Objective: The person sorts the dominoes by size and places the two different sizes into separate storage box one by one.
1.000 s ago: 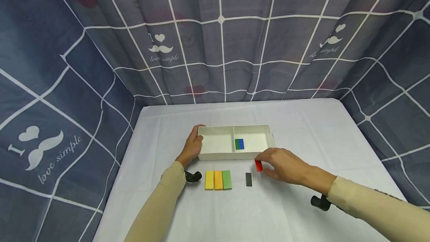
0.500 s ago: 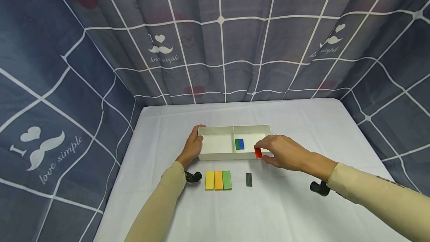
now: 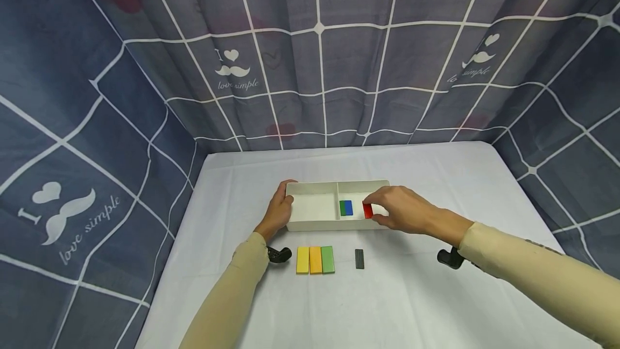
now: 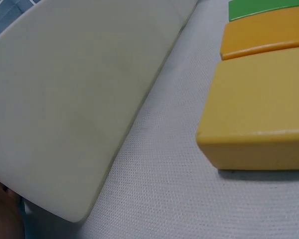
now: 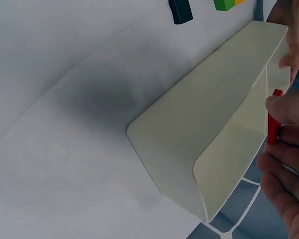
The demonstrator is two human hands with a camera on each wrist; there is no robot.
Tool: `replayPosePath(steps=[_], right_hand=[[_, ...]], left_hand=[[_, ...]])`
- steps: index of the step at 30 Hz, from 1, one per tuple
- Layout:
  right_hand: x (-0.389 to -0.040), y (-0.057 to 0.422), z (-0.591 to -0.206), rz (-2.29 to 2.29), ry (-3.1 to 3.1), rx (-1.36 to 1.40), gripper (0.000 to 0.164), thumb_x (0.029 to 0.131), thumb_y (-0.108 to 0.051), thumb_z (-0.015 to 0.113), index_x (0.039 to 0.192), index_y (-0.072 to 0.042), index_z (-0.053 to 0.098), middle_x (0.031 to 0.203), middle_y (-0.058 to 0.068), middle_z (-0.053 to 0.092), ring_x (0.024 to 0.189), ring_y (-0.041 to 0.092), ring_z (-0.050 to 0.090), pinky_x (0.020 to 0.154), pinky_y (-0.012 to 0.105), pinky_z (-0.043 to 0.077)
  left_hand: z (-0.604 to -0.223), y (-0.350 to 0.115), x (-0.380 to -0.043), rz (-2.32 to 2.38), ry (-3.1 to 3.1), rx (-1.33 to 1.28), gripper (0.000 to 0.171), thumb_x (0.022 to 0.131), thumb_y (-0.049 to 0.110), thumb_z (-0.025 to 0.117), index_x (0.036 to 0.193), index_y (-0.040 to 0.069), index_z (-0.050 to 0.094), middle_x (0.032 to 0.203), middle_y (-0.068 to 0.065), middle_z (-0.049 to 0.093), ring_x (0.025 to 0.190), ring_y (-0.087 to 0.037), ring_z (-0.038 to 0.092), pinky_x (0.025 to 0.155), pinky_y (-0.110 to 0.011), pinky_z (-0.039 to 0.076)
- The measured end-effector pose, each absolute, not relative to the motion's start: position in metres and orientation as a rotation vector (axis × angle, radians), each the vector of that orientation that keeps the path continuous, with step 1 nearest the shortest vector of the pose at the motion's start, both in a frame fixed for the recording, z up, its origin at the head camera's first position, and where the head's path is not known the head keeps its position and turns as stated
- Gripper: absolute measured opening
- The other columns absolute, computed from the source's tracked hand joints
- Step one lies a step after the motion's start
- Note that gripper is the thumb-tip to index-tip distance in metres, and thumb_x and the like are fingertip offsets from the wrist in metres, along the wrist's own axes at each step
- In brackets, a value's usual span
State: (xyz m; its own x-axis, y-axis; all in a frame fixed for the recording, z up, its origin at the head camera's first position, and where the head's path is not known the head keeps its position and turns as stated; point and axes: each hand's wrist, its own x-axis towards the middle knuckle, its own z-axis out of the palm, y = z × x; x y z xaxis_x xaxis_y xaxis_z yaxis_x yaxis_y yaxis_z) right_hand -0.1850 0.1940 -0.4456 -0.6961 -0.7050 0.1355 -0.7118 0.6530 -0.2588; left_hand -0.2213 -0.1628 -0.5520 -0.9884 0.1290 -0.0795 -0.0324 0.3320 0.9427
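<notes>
A white two-compartment box (image 3: 310,225) stands on the table, and my left hand (image 3: 276,211) grips its left end with the thumb over the rim. My right hand (image 3: 404,210) is over the right compartment, pinching a small red block (image 3: 367,210) between thumb and fingers. In the right wrist view the red block (image 5: 274,119) appears as a thin bar held upright near the rim. Side by side in that compartment, left of the red block, lie a dark green block (image 3: 342,208) and a blue block (image 3: 349,208). The left compartment holds nothing.
In front of the box lie a yellow block (image 3: 302,260), an orange block (image 3: 315,260) and a light green block (image 3: 328,259) in a row. A dark grey block (image 3: 359,259) lies to their right. Grey checked curtains (image 3: 319,69) enclose the white-covered table (image 3: 436,166).
My right hand has carried the red block from in front of the box, up over its front wall and leftward into the right compartment's area. The left hand keeps its grip.
</notes>
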Motion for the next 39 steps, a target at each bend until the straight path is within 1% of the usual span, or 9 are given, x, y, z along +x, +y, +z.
replayPosePath(steps=[6,11,14,20,26,30,35,39], right_hand=[[-0.195,0.192,-0.453,0.441,-2.837,1.231,0.031,0.089,-0.012,0.089,0.119,-0.005,0.081,0.114,0.004,0.083,0.11,0.025,0.078,0.096,0.046,0.063],[-0.202,0.188,-0.46,0.457,-2.842,1.261,0.021,0.09,-0.012,0.088,0.109,-0.01,0.081,0.11,0.002,0.083,0.103,0.023,0.077,0.093,0.045,0.062],[-0.205,0.187,-0.464,0.477,-2.851,1.264,0.018,0.09,-0.011,0.088,0.107,-0.011,0.081,0.109,0.002,0.083,0.101,0.024,0.077,0.092,0.046,0.062],[-0.21,0.188,-0.474,0.474,-2.89,1.231,0.023,0.091,-0.011,0.087,0.113,-0.008,0.082,0.11,0.003,0.083,0.1,0.025,0.077,0.093,0.046,0.062],[-0.214,0.187,-0.478,0.495,-2.909,1.212,0.026,0.091,-0.012,0.087,0.116,-0.006,0.082,0.111,0.005,0.083,0.099,0.025,0.077,0.09,0.045,0.062],[-0.217,0.186,-0.48,0.513,-2.919,1.211,0.026,0.091,-0.011,0.087,0.115,-0.005,0.082,0.11,0.005,0.083,0.097,0.025,0.076,0.091,0.046,0.062],[-0.222,0.186,-0.485,0.523,-2.925,1.217,0.021,0.09,-0.01,0.087,0.11,-0.008,0.082,0.106,0.002,0.083,0.09,0.021,0.072,0.09,0.044,0.06],[-0.227,0.185,-0.488,0.509,-2.938,1.203,0.024,0.089,-0.008,0.087,0.112,-0.007,0.082,0.104,0.001,0.083,0.086,0.017,0.068,0.086,0.041,0.059]], left_hand=[[-0.552,-0.163,-0.222,1.742,2.445,0.09,0.046,0.114,0.011,0.034,0.157,0.017,0.045,0.158,-0.014,0.057,0.147,-0.037,0.053,0.126,-0.062,0.035],[-0.554,-0.163,-0.222,1.744,2.437,0.085,0.045,0.114,0.01,0.034,0.157,0.018,0.045,0.157,-0.014,0.058,0.147,-0.036,0.053,0.126,-0.061,0.035],[-0.555,-0.163,-0.222,1.741,2.436,0.08,0.045,0.114,0.011,0.034,0.157,0.018,0.045,0.157,-0.013,0.059,0.147,-0.036,0.053,0.126,-0.062,0.036],[-0.556,-0.163,-0.223,1.744,2.429,0.078,0.045,0.114,0.011,0.034,0.157,0.018,0.045,0.157,-0.013,0.058,0.148,-0.036,0.053,0.127,-0.061,0.036],[-0.556,-0.163,-0.224,1.737,2.438,0.074,0.045,0.114,0.011,0.034,0.157,0.018,0.045,0.157,-0.013,0.058,0.148,-0.036,0.053,0.127,-0.061,0.036],[-0.556,-0.163,-0.224,1.734,2.444,0.083,0.046,0.114,0.011,0.034,0.157,0.018,0.045,0.157,-0.013,0.058,0.147,-0.036,0.054,0.126,-0.062,0.036],[-0.556,-0.163,-0.224,1.74,2.435,0.089,0.045,0.113,0.011,0.034,0.157,0.018,0.045,0.156,-0.013,0.059,0.146,-0.036,0.054,0.125,-0.061,0.037],[-0.556,-0.164,-0.224,1.739,2.43,0.083,0.045,0.114,0.012,0.033,0.157,0.018,0.045,0.156,-0.012,0.059,0.146,-0.035,0.054,0.126,-0.061,0.037]])
